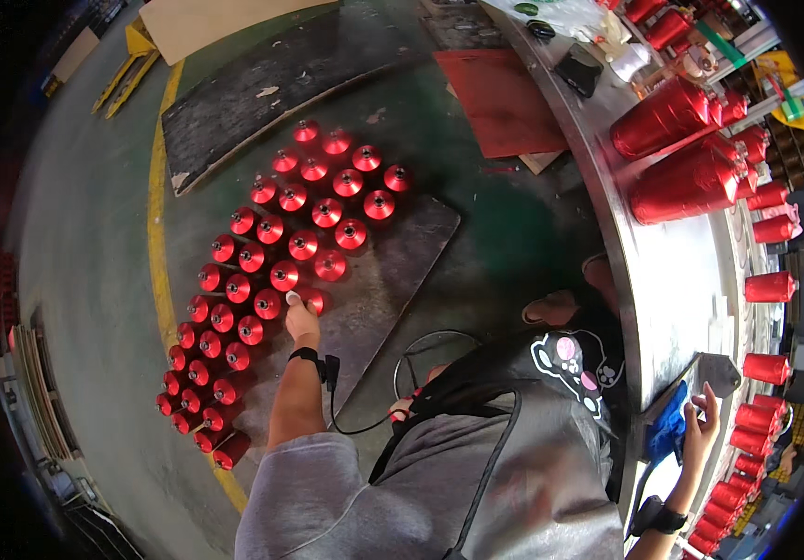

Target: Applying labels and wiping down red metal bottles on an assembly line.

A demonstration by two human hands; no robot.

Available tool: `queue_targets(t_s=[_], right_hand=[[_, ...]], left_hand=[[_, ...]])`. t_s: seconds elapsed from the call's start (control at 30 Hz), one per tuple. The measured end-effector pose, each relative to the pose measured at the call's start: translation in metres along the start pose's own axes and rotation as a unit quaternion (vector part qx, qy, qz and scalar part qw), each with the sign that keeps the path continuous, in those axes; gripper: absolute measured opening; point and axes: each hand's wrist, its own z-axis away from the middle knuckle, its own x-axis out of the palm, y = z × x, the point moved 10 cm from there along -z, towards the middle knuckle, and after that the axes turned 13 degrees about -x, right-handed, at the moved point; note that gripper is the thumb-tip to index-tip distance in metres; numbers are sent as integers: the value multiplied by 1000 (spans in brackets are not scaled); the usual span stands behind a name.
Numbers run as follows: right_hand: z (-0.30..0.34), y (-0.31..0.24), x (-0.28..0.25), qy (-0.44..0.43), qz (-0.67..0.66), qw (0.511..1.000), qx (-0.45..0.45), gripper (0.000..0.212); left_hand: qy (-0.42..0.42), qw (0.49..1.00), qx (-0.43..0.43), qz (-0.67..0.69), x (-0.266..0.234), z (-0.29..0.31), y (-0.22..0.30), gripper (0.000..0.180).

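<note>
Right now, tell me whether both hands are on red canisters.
No: the left hand is at a red canister, the right hand beside the blue cloth.

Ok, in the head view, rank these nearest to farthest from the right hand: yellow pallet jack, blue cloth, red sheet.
1. Blue cloth, just left of the right hand.
2. Red sheet, forward, beside the bench.
3. Yellow pallet jack, far upper left.

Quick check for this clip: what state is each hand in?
Left hand: at a red canister; whether it is gripping cannot be told.
Right hand: open, beside the blue cloth.
</note>
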Motion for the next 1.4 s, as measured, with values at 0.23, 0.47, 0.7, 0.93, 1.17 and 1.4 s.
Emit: queue_targets(t_s=[0.23, 0.47, 0.7, 0.93, 1.17, 1.4], right_hand=[[23, 3, -17, 28, -12, 998, 52, 56], [42, -21, -27, 71, 17, 996, 46, 58], [47, -64, -34, 119, -56, 990, 47, 55], [64, -69, -51, 151, -75, 986, 7, 53], [131, -15, -90, 217, -72, 970, 80, 58], [182, 36, -116, 293, -62, 943, 145, 51]], left_hand=[[-20, 999, -15, 23, 42, -27, 5, 31], [-166, 980, -4, -107, 57, -16, 39, 69], [-114, 857, 189, 466, -91, 62, 286, 30], [-384, 565, 648, 336, -249, 503, 561, 55], [-131, 698, 592, 381, -217, 613, 779, 103], [-36, 782, 497, 375, -181, 592, 834, 70]])
